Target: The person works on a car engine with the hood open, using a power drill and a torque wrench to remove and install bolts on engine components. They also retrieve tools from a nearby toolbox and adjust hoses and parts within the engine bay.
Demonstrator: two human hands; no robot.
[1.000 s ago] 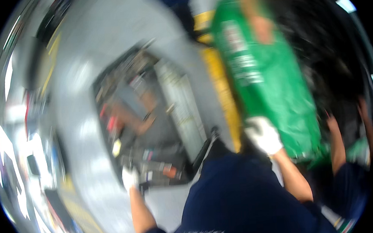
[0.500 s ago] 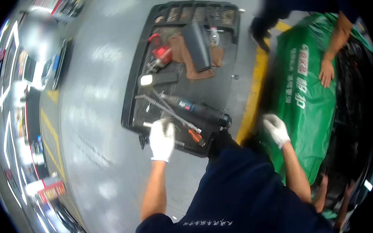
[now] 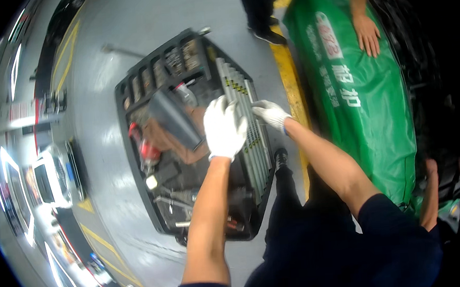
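My left hand (image 3: 223, 127), in a white glove, hovers over the black tool cart (image 3: 124, 105), fingers apart, beside a compartment of long silver strips (image 3: 248, 142) with yellow markings. My gloved right hand (image 3: 272, 115) is at that compartment's right edge, fingers curled; what it holds, if anything, is hidden. The cart carries a dark grey curved piece (image 3: 172, 118) on a brown cloth (image 3: 191, 154), a red tool (image 3: 148, 152), several loose metal tools (image 3: 173, 206) and small compartments along its far end.
A long green cover (image 3: 357, 134) drapes beside a dark engine bay (image 3: 422, 66). A co-worker's bare hand (image 3: 367, 35) rests on it; their legs (image 3: 258, 13) stand beyond the cart. More bare arms (image 3: 431, 193) show at lower right. A yellow floor line (image 3: 294, 91) runs alongside.
Both my hands have moved up the cart to the silver strips, the right from beside the green cover. The view has shifted, uncovering that compartment. The co-worker's hand stays on the cover.
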